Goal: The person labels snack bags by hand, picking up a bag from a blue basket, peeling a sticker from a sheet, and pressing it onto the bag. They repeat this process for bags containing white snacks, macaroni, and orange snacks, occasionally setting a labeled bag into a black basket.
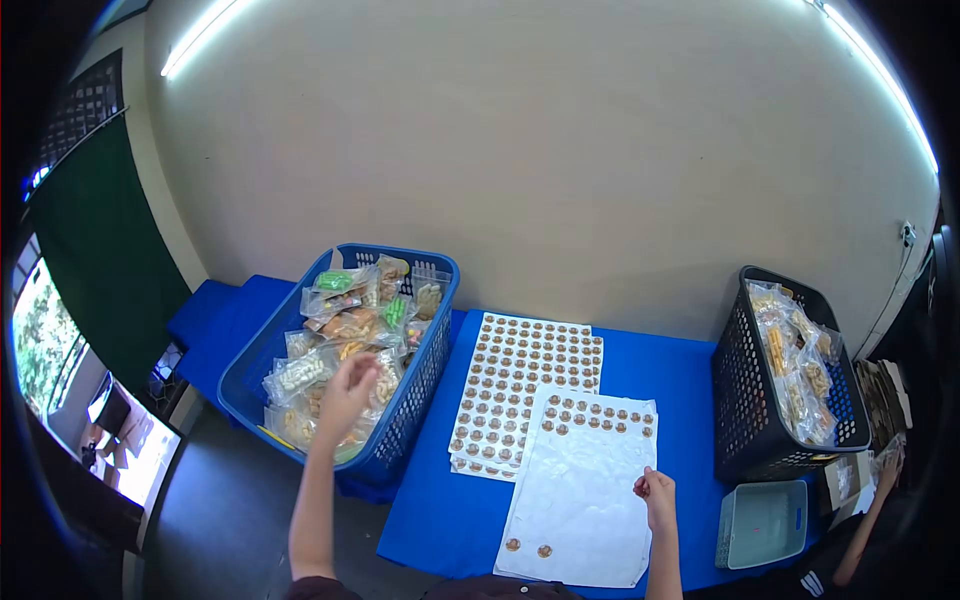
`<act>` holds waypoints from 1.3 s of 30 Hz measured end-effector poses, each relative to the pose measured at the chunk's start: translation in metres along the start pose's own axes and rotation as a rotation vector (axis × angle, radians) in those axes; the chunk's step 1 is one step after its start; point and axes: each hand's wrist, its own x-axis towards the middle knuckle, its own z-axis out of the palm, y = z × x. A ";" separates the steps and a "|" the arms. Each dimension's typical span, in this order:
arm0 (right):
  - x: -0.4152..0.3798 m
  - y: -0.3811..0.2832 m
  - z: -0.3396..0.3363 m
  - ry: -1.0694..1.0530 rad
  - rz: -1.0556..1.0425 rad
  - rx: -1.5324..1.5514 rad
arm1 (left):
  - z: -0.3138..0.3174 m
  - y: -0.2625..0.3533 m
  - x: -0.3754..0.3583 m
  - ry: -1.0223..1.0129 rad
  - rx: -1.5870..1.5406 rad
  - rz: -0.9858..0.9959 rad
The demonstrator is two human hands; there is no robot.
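My left hand (352,388) is over the blue basket (408,408), just above clear packets (305,372) of snack-like pieces. Its fingers are loosely bent and a little apart, and no packet shows in them. My right hand (657,495) is at the right edge of a mostly bare white sticker sheet (590,490), thumb and fingers pinched together. Whatever may be between those fingertips is too small to make out. Two rows of round brown stickers (592,421) remain along that sheet's top, with two more stickers (528,548) near its lower left.
Fuller sticker sheets (520,370) lie beneath on the blue tablecloth (425,520). To the right stands a dark basket (735,390) of packets (800,365), with a grey-green tray (730,530) in front. Another person's hand (888,470) holds a clear packet at the far right.
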 end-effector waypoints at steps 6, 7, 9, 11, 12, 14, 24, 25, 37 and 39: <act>-0.015 0.028 -0.018 0.089 0.098 -0.057 | -0.067 -0.162 0.075 -0.198 0.696 -0.262; -0.018 0.032 -0.020 0.099 0.114 -0.065 | -0.070 -0.189 0.072 -0.252 0.845 -0.218; -0.025 0.040 -0.025 0.123 0.145 -0.042 | -0.067 -0.196 0.070 -0.324 0.856 -0.222; -0.036 0.050 -0.026 0.153 0.193 -0.013 | -0.047 -0.171 0.067 -0.364 0.588 -0.320; -0.041 0.056 -0.026 0.157 0.220 0.009 | -0.040 -0.180 0.070 -0.389 0.668 -0.287; -0.049 0.071 -0.021 0.168 0.270 0.047 | -0.023 -0.207 0.078 -0.444 0.826 -0.218; -0.057 0.074 -0.009 0.104 0.246 0.036 | -0.008 -0.219 0.047 -0.187 0.436 -0.502; -0.056 0.074 -0.010 0.108 0.245 0.036 | -0.010 -0.215 0.049 -0.146 0.337 -0.536; -0.067 0.069 -0.001 0.016 0.265 0.036 | 0.076 0.036 -0.023 -0.157 -0.045 0.042; -0.068 0.056 0.009 -0.067 0.227 0.024 | 0.106 0.034 -0.053 -0.476 0.051 0.060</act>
